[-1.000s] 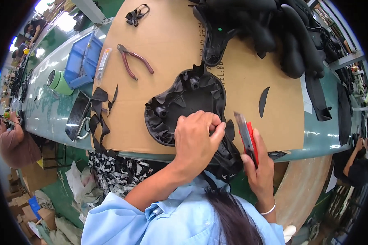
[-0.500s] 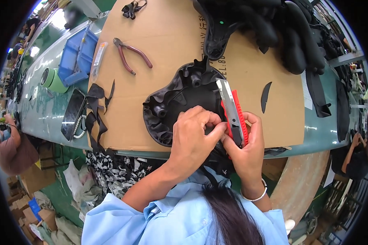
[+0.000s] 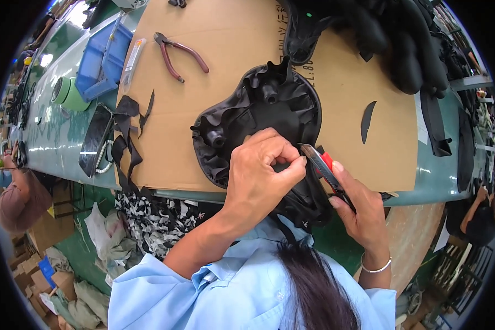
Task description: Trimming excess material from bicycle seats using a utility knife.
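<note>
Right hand [image 3: 368, 217] has shifted away from the left hand [image 3: 258, 176], fingers wrapped around the red knife [image 3: 330, 179], leaving its blade [image 3: 309, 152] free; I judge the pinched left fingertips, contents indistinct, steady the black shell [image 3: 286, 122] beneath.

On one broad brown cardboard sheet [image 3: 231, 38]: one pair of dark-red-handled pliers [image 3: 163, 43], one thin black crescent-shaped scrap [image 3: 368, 122], one slim clear plastic packet [image 3: 132, 61] and one pear-shaped black shell [image 3: 283, 113] with ruffled edges. Left of the sheet: one blue plastic bin [image 3: 96, 89], one round light-green container [image 3: 74, 98] and one glossy dark rectangular slab [image 3: 95, 137]. Around its near edge: one left hand [image 3: 261, 170], one right hand [image 3: 363, 212], one red-and-black utility knife [image 3: 325, 168] and one thin white bracelet [image 3: 375, 271]. At its far right: padded black rounded pieces [image 3: 404, 60], too overlapped to count. At its left edge: black fabric strips [image 3: 127, 106], too tangled to count.
</note>
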A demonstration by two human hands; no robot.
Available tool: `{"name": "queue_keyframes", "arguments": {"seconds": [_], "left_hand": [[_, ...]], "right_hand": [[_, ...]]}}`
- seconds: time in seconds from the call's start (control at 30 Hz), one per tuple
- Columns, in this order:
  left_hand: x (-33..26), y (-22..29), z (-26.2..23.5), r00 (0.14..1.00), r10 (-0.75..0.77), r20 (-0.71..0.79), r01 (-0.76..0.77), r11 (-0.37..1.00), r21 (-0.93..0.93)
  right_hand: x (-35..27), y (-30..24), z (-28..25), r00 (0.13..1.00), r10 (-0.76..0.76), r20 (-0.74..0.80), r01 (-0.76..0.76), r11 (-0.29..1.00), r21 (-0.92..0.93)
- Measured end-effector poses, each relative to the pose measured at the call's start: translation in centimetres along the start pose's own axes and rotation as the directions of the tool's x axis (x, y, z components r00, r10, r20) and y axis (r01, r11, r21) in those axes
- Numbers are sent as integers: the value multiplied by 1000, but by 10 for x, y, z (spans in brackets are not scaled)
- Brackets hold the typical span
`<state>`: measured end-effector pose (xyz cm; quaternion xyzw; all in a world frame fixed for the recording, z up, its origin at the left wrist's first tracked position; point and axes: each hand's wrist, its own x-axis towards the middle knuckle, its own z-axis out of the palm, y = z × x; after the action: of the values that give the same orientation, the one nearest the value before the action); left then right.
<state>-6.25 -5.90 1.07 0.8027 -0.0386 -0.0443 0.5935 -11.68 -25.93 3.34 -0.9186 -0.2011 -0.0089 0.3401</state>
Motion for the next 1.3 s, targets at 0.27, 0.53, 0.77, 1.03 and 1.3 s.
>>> {"name": "queue_keyframes", "arguments": {"seconds": [0.27,0.53,0.77,1.03,1.3], "left_hand": [[3,-4,0,1000,10,16,-9,1000,-17],[3,-5,-4,996,51,73,-50,999,-5],[4,-3,-6,995,36,89,-32,998,-50],[4,-4,-10,977,89,191,-55,983,-178],[14,-16,-19,970,78,228,139,592,-794]], "right_hand": [[-11,1,-10,983,150,102,-147,989,-33],[-6,4,-21,974,67,218,-113,971,208],[-8,1,-17,981,94,173,-120,982,148],[-41,-2,-12,936,297,186,-340,899,275],[-86,-57,-17,551,742,381,-813,375,446]]}}
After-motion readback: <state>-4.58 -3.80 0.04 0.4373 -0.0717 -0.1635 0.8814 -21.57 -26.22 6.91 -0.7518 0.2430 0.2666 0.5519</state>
